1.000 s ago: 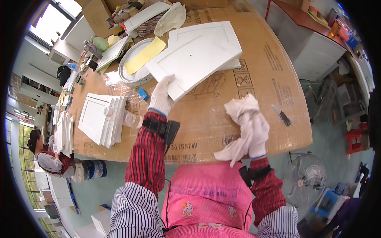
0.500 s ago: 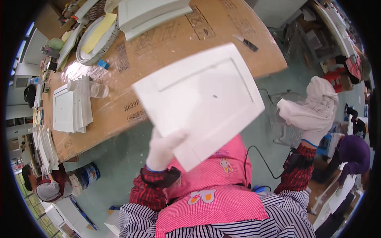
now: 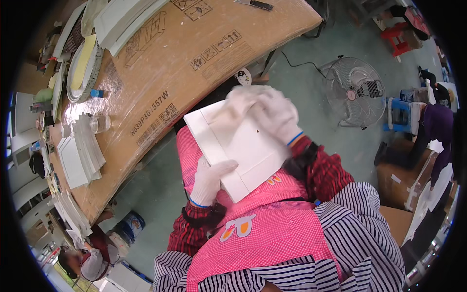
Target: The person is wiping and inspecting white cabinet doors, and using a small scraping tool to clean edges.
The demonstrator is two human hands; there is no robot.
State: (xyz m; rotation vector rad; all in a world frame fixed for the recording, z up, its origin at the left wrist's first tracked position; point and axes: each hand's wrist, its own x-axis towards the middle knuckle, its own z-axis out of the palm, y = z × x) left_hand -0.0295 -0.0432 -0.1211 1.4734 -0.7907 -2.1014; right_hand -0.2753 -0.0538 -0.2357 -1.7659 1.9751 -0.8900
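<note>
the flat white rectangular panel with a recessed centre field is held off the tabletop, tilted, in front of the person's pink apron.

the left hand, in a white glove, supports the panel at its lower left edge. the grip is narrow: thumb on the face, fingers wrapped under the edge, clamped on the panel.

the right hand, also in a white glove, lies on the upper right part of the panel face. a pale crumpled cloth sits under or beside its fingers, blurred, so it cannot be told whether the fingers are clenched on the cloth or only pressing it flat against the panel.

handling judgement: the panel appears stiff and fairly light, since one hand carries it at an edge without visible sag. the painted face looks smooth and likely slippery under a glove; corners and raised frame edges are the parts most liable to chip. take hold at the edge, thumb over the frame, not on the recessed field.

surroundings: the cardboard-covered tabletop lies well apart to the upper left, with a stack of similar white panels on it. a floor fan stands on the floor to the right.
</note>
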